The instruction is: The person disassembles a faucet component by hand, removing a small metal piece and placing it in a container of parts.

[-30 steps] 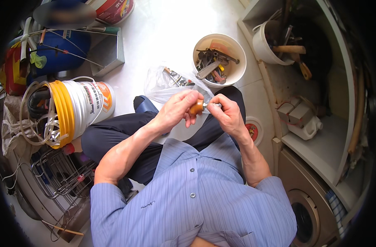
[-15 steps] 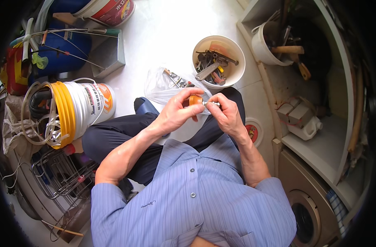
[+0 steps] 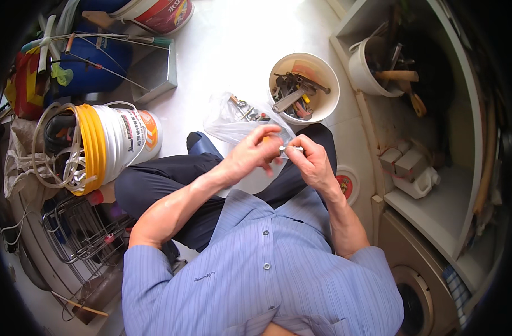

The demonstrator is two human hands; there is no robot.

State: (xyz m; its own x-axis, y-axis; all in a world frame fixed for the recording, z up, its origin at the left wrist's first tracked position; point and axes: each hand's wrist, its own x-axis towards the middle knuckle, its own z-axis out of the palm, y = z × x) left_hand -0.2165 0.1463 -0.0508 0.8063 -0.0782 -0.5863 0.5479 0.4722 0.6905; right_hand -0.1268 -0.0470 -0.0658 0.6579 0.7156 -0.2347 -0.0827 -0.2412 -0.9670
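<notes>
Pale floor (image 3: 239, 33) runs bright through the middle of my head view, with clutter on both sides. Nearest to me is the person's striped blue shirt (image 3: 233, 280), then dark trousers (image 3: 160, 179) on folded legs. Above the lap I see the right hand (image 3: 313, 162), its thumb and fingers pinched firmly on a small metal piece (image 3: 294, 149) that points toward the left hand (image 3: 255, 154). The left fingers are bent and blurred; a bit of an orange part (image 3: 264, 140) shows among them, and I cannot tell whether they grip it. Just beyond the hands, a clear plastic bag (image 3: 222, 120) with metal bits inside lies near a white bucket (image 3: 326, 103) of assorted tools (image 3: 298, 95). Off to my left, a yellow-and-white pail (image 3: 113, 134) lies on its side, and a grey shelf unit (image 3: 424, 207) stands at the right. Farther off sit a blue drum (image 3: 99, 67) and a red-and-white bucket (image 3: 163, 14).
</notes>
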